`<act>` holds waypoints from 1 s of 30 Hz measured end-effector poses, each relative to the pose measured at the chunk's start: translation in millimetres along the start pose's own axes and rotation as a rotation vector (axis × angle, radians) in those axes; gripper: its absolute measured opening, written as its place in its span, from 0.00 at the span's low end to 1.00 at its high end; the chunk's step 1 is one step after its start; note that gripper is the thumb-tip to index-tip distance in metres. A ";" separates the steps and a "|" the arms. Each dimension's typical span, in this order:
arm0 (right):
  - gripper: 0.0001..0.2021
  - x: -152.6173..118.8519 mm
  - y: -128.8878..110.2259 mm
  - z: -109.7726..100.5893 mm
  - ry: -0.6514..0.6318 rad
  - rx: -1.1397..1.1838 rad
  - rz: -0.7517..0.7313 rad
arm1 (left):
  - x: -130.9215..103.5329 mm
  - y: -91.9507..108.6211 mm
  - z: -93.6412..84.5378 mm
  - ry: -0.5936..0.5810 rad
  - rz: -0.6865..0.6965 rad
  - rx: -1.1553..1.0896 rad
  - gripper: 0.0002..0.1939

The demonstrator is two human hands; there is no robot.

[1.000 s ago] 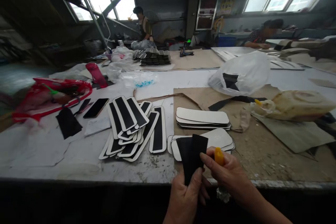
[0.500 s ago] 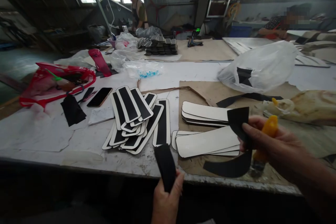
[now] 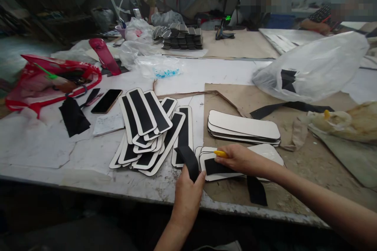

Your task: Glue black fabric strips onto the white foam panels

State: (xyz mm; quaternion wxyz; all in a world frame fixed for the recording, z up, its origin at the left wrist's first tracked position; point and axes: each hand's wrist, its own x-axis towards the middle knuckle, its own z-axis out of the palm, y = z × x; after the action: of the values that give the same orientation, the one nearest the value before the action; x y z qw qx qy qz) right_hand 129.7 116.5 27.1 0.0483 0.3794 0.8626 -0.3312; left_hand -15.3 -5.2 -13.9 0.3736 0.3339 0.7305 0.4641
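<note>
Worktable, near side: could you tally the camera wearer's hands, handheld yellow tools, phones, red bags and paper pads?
Left hand and right hand: 2
Yellow tool: 1
Phone: 1
Red bag: 1
Paper pad: 1
Total: 6

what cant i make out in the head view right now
Head view: the rest of the yellow item, hidden by the right hand.
Head view: the far end of the yellowish container, cut off by the right edge.
Head view: marks on the white pad, too small and blurred.
</note>
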 end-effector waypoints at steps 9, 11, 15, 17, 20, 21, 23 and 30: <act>0.13 11.8 3.7 11.3 -0.020 -0.244 0.038 | 4.0 -4.6 5.1 -0.036 -0.141 -0.069 0.16; 0.14 12.1 3.5 11.7 -0.024 -0.272 0.042 | 4.5 -2.6 5.7 -0.038 -0.161 -0.076 0.16; 0.14 11.6 1.8 11.5 -0.025 -0.301 0.052 | 5.9 4.6 8.3 -0.064 -0.247 -0.059 0.14; 0.14 11.7 -0.1 11.1 -0.035 -0.312 0.065 | 7.8 7.2 10.7 -0.064 -0.275 -0.024 0.13; 0.13 12.6 -4.8 9.9 -0.061 -0.315 0.075 | 11.7 6.2 14.2 -0.052 -0.269 0.039 0.15; 0.13 12.4 -6.5 9.2 -0.067 -0.312 0.077 | 12.9 4.8 15.0 -0.044 -0.262 0.058 0.16; 0.13 9.6 -8.8 6.7 -0.073 -0.306 0.083 | 14.7 1.5 16.2 -0.032 -0.251 0.095 0.19; 0.11 -49.4 27.3 -17.9 -0.094 -0.255 0.211 | 15.0 2.0 16.6 -0.049 -0.246 0.129 0.25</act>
State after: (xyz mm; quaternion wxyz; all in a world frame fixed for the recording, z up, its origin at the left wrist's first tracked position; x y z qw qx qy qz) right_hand 186.4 110.1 43.0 0.1707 0.4426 0.8499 -0.2294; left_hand -8.3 15.1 -20.4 0.4232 0.2767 0.7848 0.3584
